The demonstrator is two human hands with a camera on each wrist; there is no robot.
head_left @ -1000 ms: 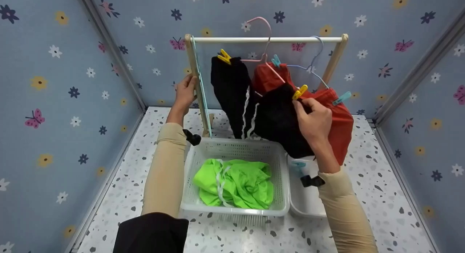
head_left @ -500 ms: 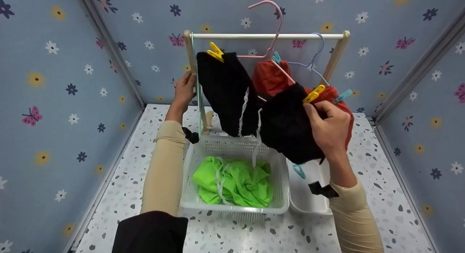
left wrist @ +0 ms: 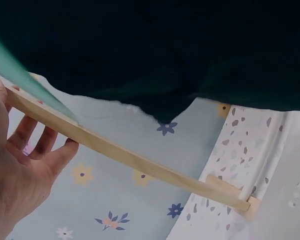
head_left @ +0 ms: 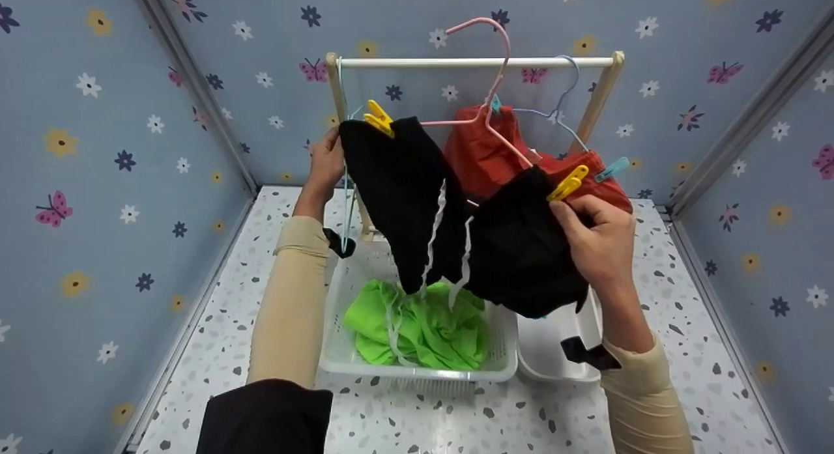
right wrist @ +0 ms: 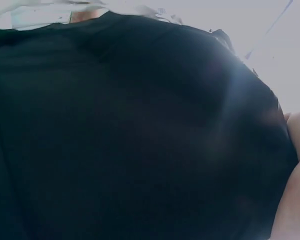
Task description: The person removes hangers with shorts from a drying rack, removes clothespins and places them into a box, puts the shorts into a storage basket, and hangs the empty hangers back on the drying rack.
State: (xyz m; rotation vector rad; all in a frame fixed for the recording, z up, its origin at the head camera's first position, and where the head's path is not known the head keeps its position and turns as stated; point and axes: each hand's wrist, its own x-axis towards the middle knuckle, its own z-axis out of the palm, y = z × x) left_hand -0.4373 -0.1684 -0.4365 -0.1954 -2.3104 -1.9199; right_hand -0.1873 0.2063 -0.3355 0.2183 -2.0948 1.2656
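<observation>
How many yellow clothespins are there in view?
2: one yellow clothespin at the left of the black garment, another at its right, above the right hand. Others may be hidden.

A glossy white terrazzo-patterned surface [head_left: 508,421], flecked with grey and black chips, carries everything. A white perforated plastic basket [head_left: 417,374] sits near its middle. Just beside the basket, at its 3 o'clock, lies a white plastic tray [head_left: 550,350]. Behind, toward 12 o'clock, stands a wooden-framed clothes rack [head_left: 417,62], one wooden foot [left wrist: 222,185] visible at the basket's 11 o'clock.
</observation>
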